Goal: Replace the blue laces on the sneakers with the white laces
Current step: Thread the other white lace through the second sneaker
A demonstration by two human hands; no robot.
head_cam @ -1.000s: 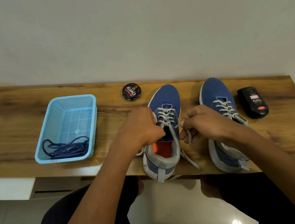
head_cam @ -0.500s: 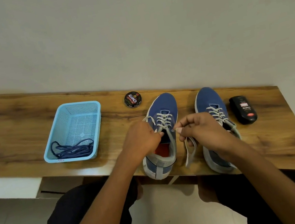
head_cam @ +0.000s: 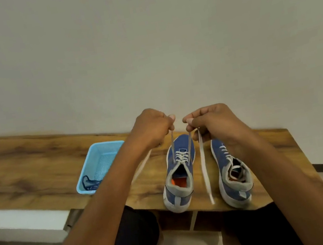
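Two blue sneakers stand side by side on the wooden table (head_cam: 24,166), both threaded with white laces. My left hand (head_cam: 151,128) and my right hand (head_cam: 214,122) are raised above the left sneaker (head_cam: 179,175), each pinching one end of its white lace (head_cam: 204,166), pulled taut upward. The free lace ends hang down, one between the shoes, one under my left forearm. The right sneaker (head_cam: 232,174) lies partly under my right wrist. The blue laces (head_cam: 89,184) lie in a light blue basket (head_cam: 97,154).
The basket stands left of the sneakers, near the table's front edge. A plain wall rises behind the table. My dark-clothed legs show below the table edge. The polish tin and the black bottle are hidden behind my hands.
Both hands rose from the left sneaker's tongue, drawing the white lace ends up and tight. The camera tilted upward, so the table sits lower in the frame.
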